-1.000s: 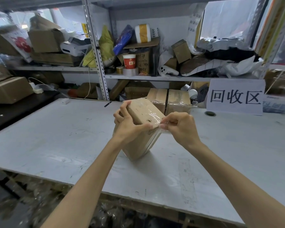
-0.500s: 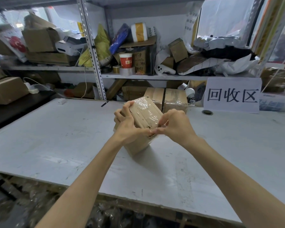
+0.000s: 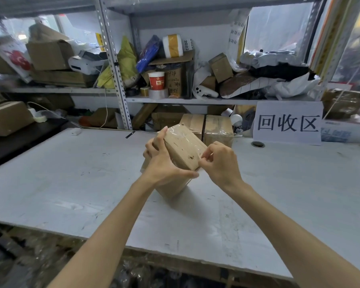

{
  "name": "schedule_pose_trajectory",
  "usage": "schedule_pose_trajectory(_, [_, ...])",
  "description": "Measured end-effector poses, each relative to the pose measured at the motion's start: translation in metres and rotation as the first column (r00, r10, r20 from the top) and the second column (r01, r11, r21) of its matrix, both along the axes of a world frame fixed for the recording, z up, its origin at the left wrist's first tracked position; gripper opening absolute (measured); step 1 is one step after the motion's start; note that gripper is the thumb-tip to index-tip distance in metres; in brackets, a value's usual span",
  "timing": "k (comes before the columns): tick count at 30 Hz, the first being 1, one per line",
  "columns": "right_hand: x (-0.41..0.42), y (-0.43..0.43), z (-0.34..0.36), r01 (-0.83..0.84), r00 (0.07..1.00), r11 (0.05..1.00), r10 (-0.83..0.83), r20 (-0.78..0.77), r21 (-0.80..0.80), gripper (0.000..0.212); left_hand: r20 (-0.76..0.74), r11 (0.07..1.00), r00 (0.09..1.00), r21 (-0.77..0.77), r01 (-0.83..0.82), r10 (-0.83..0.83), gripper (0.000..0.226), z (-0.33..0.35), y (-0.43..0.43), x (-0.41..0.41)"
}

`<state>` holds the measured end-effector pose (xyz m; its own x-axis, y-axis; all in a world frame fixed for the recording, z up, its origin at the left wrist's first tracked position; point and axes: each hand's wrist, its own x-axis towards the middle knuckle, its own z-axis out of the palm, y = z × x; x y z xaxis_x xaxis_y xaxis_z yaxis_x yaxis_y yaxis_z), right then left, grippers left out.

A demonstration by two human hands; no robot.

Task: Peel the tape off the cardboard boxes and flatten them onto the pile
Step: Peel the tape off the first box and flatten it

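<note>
Right now I have the cardboard box point(image 3: 183, 148) tilted up on its low near corner in the middle of the counter point(image 3: 71, 183), so the taped face leans toward me. My left hand point(image 3: 162, 163) grips it, fingers hooked over the far left edge and thumb laid along the near one, to brace it against the pull. My right hand point(image 3: 218, 163) is curled, fingertips pinching the clear tape point(image 3: 175, 132) at the box's right edge, where I judge a strip lifts most easily. Two more taped boxes point(image 3: 217, 129) wait at the far side, left of the white sign point(image 3: 288, 123). No flattened pile shows, and this box is not yet opened.
</note>
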<state>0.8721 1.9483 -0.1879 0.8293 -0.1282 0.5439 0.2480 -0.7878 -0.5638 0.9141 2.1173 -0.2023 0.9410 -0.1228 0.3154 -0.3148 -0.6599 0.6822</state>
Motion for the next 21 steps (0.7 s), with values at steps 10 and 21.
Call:
schedule_pose_trajectory(10, [0.008, -0.002, 0.0, 0.021, 0.999, 0.975, -0.011, -0.047, 0.221, 0.009, 0.136, 0.991, 0.982, -0.014, -0.13, 0.131, 0.13, -0.007, 0.004, -0.01])
schedule_pose_trajectory(21, [0.005, -0.009, 0.003, -0.022, 0.997, 0.828, 0.06, -0.048, 0.56, 0.02, -0.062, 0.948, 0.986, -0.271, -0.168, 0.156, 0.128, 0.0, 0.024, -0.004])
